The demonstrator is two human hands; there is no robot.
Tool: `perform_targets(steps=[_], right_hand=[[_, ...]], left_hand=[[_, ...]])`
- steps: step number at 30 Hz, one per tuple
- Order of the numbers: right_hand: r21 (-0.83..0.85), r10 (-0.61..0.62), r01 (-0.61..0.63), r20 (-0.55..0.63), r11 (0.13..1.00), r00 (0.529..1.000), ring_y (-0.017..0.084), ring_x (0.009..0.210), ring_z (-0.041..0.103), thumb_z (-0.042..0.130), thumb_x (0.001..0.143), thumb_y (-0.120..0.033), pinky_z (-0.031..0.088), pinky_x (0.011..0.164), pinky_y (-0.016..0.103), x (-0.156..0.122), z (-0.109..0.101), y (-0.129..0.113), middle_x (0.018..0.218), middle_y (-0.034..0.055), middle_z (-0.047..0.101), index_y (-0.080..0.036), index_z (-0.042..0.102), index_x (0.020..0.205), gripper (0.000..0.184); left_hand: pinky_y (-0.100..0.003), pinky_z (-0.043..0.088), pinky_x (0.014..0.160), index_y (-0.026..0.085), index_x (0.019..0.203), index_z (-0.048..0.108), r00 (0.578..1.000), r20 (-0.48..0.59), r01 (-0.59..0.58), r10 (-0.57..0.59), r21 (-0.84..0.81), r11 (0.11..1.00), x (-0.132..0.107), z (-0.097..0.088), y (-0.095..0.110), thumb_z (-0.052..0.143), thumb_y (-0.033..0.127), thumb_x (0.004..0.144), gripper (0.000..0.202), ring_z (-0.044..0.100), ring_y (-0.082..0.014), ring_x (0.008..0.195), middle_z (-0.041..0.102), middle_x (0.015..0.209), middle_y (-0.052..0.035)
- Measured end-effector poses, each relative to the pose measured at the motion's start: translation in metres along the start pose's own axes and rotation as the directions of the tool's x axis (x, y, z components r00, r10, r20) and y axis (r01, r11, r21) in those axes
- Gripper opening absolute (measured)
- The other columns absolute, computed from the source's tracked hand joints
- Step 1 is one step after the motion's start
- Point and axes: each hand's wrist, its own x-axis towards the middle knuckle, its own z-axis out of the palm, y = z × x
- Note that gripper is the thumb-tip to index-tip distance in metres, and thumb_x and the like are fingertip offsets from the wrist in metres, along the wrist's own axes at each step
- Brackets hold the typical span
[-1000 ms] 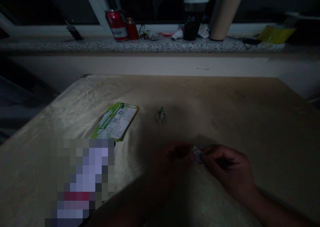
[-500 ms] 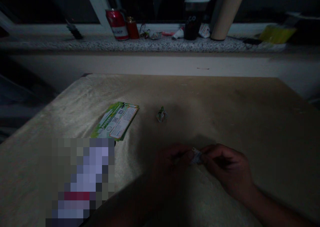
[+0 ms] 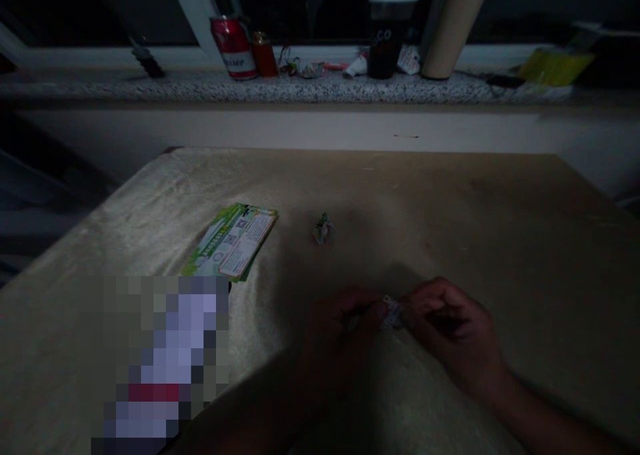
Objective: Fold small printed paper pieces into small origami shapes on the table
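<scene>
Above the table, my left hand (image 3: pixel 345 328) and my right hand (image 3: pixel 457 335) pinch a small pale printed piece of paper (image 3: pixel 393 313) from both sides. It looks folded, though dim light and my fingers hide most of it. Thumb and forefinger of each hand are closed on its edges. Farther off on the table stands a small crumpled or folded white-and-green paper piece (image 3: pixel 324 229), touched by neither hand. To the left lies a stack of green-and-white printed leaflets (image 3: pixel 233 241).
A blurred-out pale object (image 3: pixel 173 348) lies at the front left of the cloth-covered table (image 3: pixel 475 208). On the stone windowsill (image 3: pixel 310 91) stand a red can (image 3: pixel 234 48), an orange lighter-like item (image 3: pixel 263 55), a dark lidded cup (image 3: pixel 389 38) and a tan cylinder (image 3: pixel 457 28).
My right hand has shifted slightly, its fingers a little higher and nearer the left hand. Both hands keep their pinch on the small paper; nothing else has moved.
</scene>
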Motion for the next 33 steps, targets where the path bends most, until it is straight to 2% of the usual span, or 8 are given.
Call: perform_targets(steps=[3, 6, 12, 16, 22, 25, 29, 33], right_hand=[[0.054, 0.111, -0.118, 0.131, 0.992, 0.985, 0.012, 0.061, 0.065, 0.077, 0.086, -0.024, 0.050, 0.052, 0.019, -0.001, -0.001, 0.001, 0.074, 0.0009, 0.074, -0.023, 0.075, 0.093, 0.008], [0.018, 0.195, -0.205, 0.242, 0.979, 0.950, 0.012, 0.056, 0.058, 0.077, 0.086, -0.030, 0.044, 0.047, 0.021, -0.002, -0.001, 0.006, 0.067, 0.0009, 0.068, -0.021, 0.075, 0.084, 0.010], [-0.024, 0.252, -0.254, 0.244, 0.967, 0.936, 0.011, 0.053, 0.047, 0.076, 0.084, -0.033, 0.038, 0.047, 0.023, -0.003, 0.000, 0.009, 0.059, -0.0012, 0.057, -0.019, 0.071, 0.074, 0.017], [-0.048, 0.304, -0.303, 0.269, 0.952, 0.914, 0.011, 0.055, 0.047, 0.076, 0.083, -0.035, 0.038, 0.049, 0.024, 0.000, -0.001, 0.006, 0.061, -0.0004, 0.057, -0.017, 0.072, 0.074, 0.021], [-0.010, 0.341, -0.353, 0.281, 0.936, 0.897, 0.010, 0.054, 0.043, 0.077, 0.083, -0.043, 0.035, 0.049, 0.023, 0.000, -0.002, 0.002, 0.059, -0.0008, 0.056, -0.016, 0.069, 0.070, 0.031], [-0.004, 0.338, -0.355, 0.311, 0.935, 0.888, 0.010, 0.054, 0.046, 0.076, 0.085, -0.045, 0.037, 0.049, 0.023, 0.000, -0.002, 0.000, 0.060, 0.0006, 0.060, -0.016, 0.069, 0.070, 0.034], [-0.007, 0.340, -0.359, 0.338, 0.933, 0.878, 0.012, 0.056, 0.053, 0.075, 0.087, -0.047, 0.041, 0.052, 0.023, 0.002, -0.002, 0.000, 0.061, 0.0024, 0.065, -0.016, 0.069, 0.071, 0.035], [-0.042, 0.343, -0.349, 0.320, 0.936, 0.883, 0.010, 0.052, 0.049, 0.076, 0.086, -0.047, 0.037, 0.048, 0.022, 0.001, -0.004, 0.004, 0.057, 0.0013, 0.062, -0.016, 0.072, 0.071, 0.035]], left_hand=[[-0.027, 0.056, 0.069, 0.021, 0.087, 0.079, 1.000, -0.028, 0.008, -0.008, 0.020, 1.000, 0.000, -0.001, 0.003, 0.068, 0.033, 0.091, 0.016, 0.071, -0.0180, 0.076, 0.077, 0.080, -0.0020], [-0.027, 0.056, 0.070, 0.021, 0.090, 0.078, 1.000, -0.026, -0.010, 0.010, 0.012, 1.000, 0.000, 0.000, 0.001, 0.068, 0.032, 0.092, 0.015, 0.072, -0.0180, 0.077, 0.077, 0.081, -0.0020], [-0.026, 0.052, 0.068, 0.020, 0.087, 0.078, 0.999, -0.006, -0.052, 0.053, 0.007, 0.999, -0.001, 0.003, -0.003, 0.067, 0.032, 0.093, 0.018, 0.069, -0.0165, 0.074, 0.075, 0.079, -0.0016], [-0.027, 0.052, 0.072, 0.020, 0.088, 0.078, 0.999, -0.007, -0.042, 0.043, 0.075, 0.996, -0.002, 0.004, -0.002, 0.066, 0.032, 0.092, 0.017, 0.068, -0.0167, 0.076, 0.075, 0.081, -0.0019], [-0.028, 0.051, 0.072, 0.021, 0.090, 0.078, 0.999, 0.000, -0.049, 0.049, 0.076, 0.996, -0.004, 0.003, 0.000, 0.065, 0.033, 0.093, 0.018, 0.067, -0.0169, 0.075, 0.073, 0.080, -0.0016], [-0.029, 0.051, 0.071, 0.021, 0.090, 0.078, 0.998, -0.035, -0.043, 0.046, 0.084, 0.996, -0.004, 0.003, 0.000, 0.066, 0.033, 0.091, 0.017, 0.067, -0.0174, 0.075, 0.074, 0.080, -0.0019], [-0.028, 0.050, 0.066, 0.021, 0.086, 0.078, 0.999, -0.024, -0.032, 0.034, 0.067, 0.997, -0.003, 0.002, 0.001, 0.065, 0.032, 0.092, 0.018, 0.067, -0.0169, 0.072, 0.073, 0.078, -0.0017], [-0.028, 0.049, 0.066, 0.021, 0.087, 0.078, 1.000, -0.021, -0.017, 0.019, 0.072, 0.997, -0.002, 0.001, 0.002, 0.065, 0.032, 0.091, 0.017, 0.067, -0.0170, 0.072, 0.073, 0.078, -0.0017]])
